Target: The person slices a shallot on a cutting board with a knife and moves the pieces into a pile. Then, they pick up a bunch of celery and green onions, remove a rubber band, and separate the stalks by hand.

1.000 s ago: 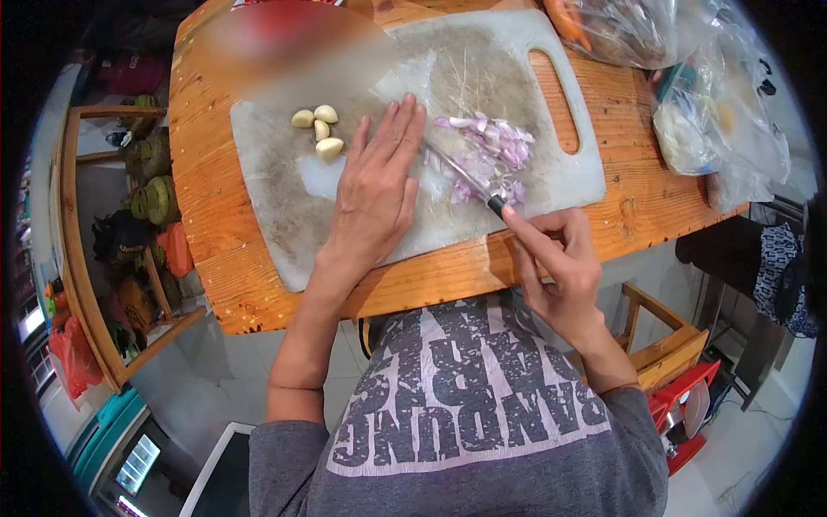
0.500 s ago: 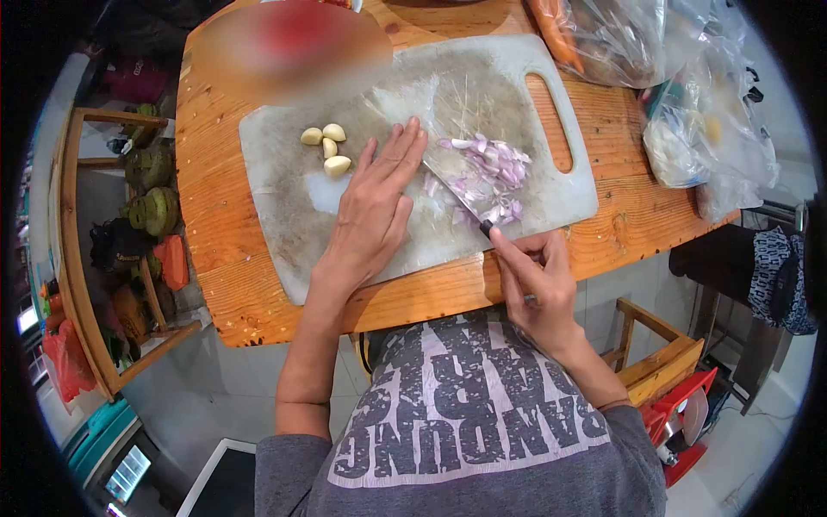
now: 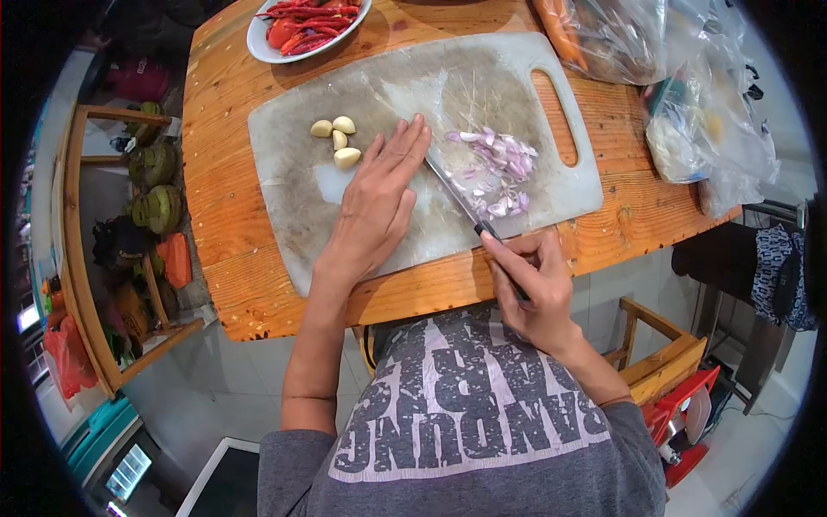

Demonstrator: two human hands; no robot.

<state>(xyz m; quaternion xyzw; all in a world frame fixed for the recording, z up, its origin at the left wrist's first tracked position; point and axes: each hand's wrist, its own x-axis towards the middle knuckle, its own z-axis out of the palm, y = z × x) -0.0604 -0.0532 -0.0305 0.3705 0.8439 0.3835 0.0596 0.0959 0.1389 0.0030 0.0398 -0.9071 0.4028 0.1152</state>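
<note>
A worn cutting board (image 3: 284,215) lies on the wooden table. My left hand (image 3: 375,202) rests flat on it, fingers stretched out, fingertips beside the knife's tip. My right hand (image 3: 538,284) is wrapped round the black handle of a knife (image 3: 454,192), whose blade slants up and left over the board. Sliced purple shallots (image 3: 500,159) lie scattered to the right of the blade. Several peeled garlic cloves (image 3: 346,158) sit to the left of my left hand. Whether anything lies under my left palm is hidden.
A white bowl of red chilies and tomatoes (image 3: 314,26) stands beyond the board at the upper left. Clear plastic bags (image 3: 680,129) lie at the right, one beside something orange. A wooden stool (image 3: 659,353) is below the table at the right.
The view has shifted slightly, and the bowl shows clearly where there was a blur. The knife blade has turned a little and shows more of its side. My left hand stays flat.
</note>
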